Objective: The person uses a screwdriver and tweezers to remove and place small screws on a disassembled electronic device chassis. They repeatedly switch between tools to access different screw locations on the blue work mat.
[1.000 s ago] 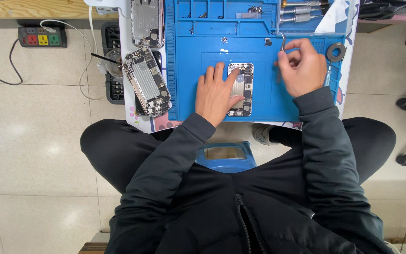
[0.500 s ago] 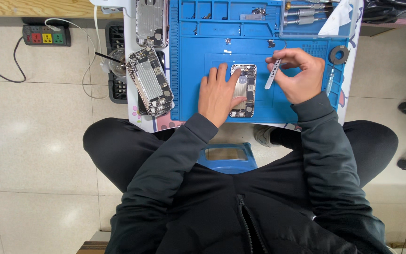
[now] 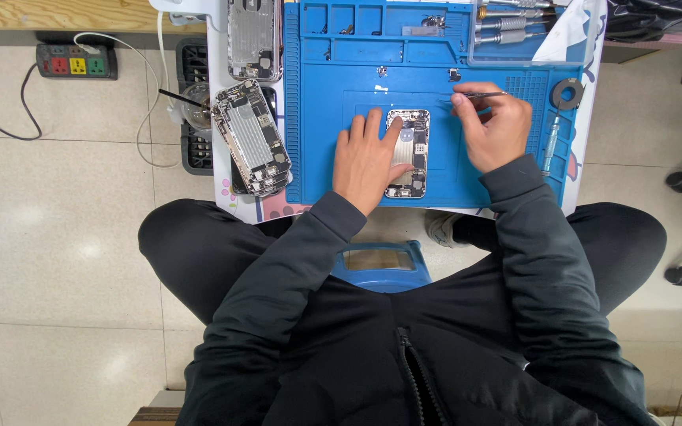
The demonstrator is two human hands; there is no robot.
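Since a moment ago my right hand [image 3: 495,126] has turned the tweezers [image 3: 479,95] from slanting to nearly level, their tips now pointing left above the phone [image 3: 409,152]. The phone lies open, face up, mid-mat [image 3: 467,55], on the table. My left hand [image 3: 367,158] lies flat, fingers spread, pressing the phone's left edge. My right hand is pinched shut on the tweezers. Left of the mat lie a stack of phone shells [image 3: 252,136] and another shell [image 3: 252,38]. A power strip [image 3: 76,61] sits on the floor.
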